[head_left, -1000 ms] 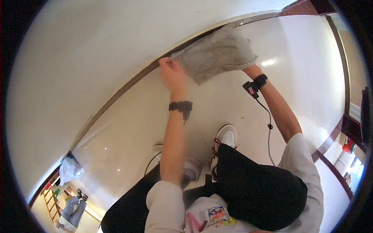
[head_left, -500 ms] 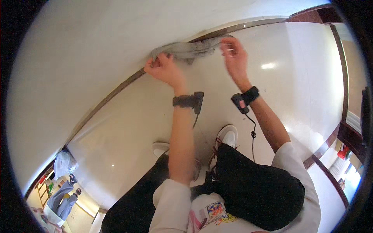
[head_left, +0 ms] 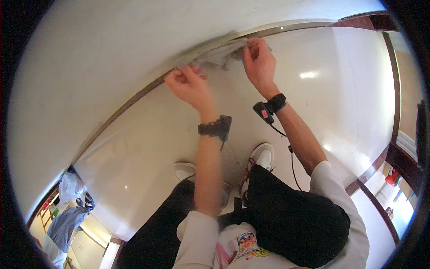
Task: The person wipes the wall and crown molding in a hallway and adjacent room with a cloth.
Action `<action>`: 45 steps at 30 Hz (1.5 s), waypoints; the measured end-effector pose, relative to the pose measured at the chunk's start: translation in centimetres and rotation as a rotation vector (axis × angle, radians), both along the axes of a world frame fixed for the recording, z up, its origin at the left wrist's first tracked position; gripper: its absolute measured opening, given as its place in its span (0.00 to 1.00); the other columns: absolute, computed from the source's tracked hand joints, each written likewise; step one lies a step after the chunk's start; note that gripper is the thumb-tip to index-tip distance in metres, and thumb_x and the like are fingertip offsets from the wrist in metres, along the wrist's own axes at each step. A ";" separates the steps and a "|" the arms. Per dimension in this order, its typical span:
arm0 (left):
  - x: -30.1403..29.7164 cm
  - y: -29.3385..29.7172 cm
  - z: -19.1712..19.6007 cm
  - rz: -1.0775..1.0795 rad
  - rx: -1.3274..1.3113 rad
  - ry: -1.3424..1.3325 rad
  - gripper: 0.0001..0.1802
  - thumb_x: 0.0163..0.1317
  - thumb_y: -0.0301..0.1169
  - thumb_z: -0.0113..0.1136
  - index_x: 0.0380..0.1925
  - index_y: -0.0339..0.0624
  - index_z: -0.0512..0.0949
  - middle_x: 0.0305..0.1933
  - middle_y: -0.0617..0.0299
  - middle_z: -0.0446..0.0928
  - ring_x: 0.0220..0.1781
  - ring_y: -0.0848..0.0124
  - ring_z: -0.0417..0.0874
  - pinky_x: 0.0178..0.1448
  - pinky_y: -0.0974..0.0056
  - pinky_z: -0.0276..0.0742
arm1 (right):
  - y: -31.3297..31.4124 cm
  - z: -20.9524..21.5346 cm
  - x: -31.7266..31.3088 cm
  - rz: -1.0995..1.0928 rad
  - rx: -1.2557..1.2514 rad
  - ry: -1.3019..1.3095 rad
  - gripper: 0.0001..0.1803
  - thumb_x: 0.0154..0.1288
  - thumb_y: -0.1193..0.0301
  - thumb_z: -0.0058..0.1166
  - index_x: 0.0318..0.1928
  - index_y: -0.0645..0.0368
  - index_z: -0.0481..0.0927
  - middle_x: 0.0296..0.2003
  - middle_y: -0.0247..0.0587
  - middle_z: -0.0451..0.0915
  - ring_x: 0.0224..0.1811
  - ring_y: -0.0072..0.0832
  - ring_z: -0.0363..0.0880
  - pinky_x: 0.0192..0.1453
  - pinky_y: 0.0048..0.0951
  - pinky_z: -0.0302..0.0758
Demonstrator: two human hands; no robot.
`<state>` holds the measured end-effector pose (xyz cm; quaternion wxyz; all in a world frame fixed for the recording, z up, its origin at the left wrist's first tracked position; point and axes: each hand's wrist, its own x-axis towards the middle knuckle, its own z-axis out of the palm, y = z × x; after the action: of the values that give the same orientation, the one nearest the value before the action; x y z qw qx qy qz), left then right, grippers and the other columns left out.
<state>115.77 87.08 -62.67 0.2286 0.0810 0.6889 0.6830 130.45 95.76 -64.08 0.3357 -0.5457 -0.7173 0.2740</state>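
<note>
A thin grey cloth is stretched along the foot of the white wall, over the dark baseboard and the floor's edge. My left hand is closed in a pinch at the cloth's left end. At its right end my right hand is closed, thumb and fingers curled around the cloth. Between the hands the cloth looks wrinkled and slightly blurred, its lower edge hanging unevenly. Each wrist wears a black strap with a small box and a cable.
The white wall curves across the top, edged by a brown baseboard. My shoes stand on the glossy pale floor. At lower left are a clear plastic bag and another person in grey. A dark door frame rises at right.
My right hand has moved left and now closes on the cloth's right end. My left hand has shifted slightly right and down. The cloth has been drawn into a narrower span; the other person has moved.
</note>
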 end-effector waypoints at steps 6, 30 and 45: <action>2.5 1.6 -3.0 0.133 -0.080 0.483 0.12 0.74 0.30 0.56 0.50 0.32 0.72 0.55 0.44 0.76 0.54 0.55 0.82 0.56 0.50 0.80 | -0.2 -2.2 -4.7 -0.039 0.235 0.228 0.12 0.68 0.76 0.62 0.50 0.58 0.78 0.47 0.49 0.83 0.47 0.49 0.83 0.50 0.44 0.80; 4.7 3.1 -2.2 -0.551 -0.543 1.095 0.26 0.70 0.34 0.62 0.65 0.35 0.74 0.59 0.42 0.72 0.62 0.44 0.73 0.73 0.39 0.63 | 2.1 0.1 2.2 0.193 0.406 -0.682 0.20 0.61 0.78 0.54 0.55 0.53 0.81 0.58 0.43 0.80 0.73 0.42 0.70 0.83 0.50 0.57; 4.7 5.5 -4.1 -0.594 -0.666 1.198 0.25 0.67 0.35 0.63 0.64 0.44 0.76 0.54 0.46 0.73 0.61 0.47 0.74 0.70 0.41 0.66 | 6.3 -1.3 3.8 0.248 0.402 -0.653 0.20 0.60 0.78 0.55 0.55 0.55 0.79 0.59 0.42 0.79 0.72 0.42 0.71 0.81 0.52 0.60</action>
<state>120.42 92.62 -66.72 0.0015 0.5486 0.8150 0.1867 134.26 102.10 -65.35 0.1544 -0.4368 -0.8860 -0.0211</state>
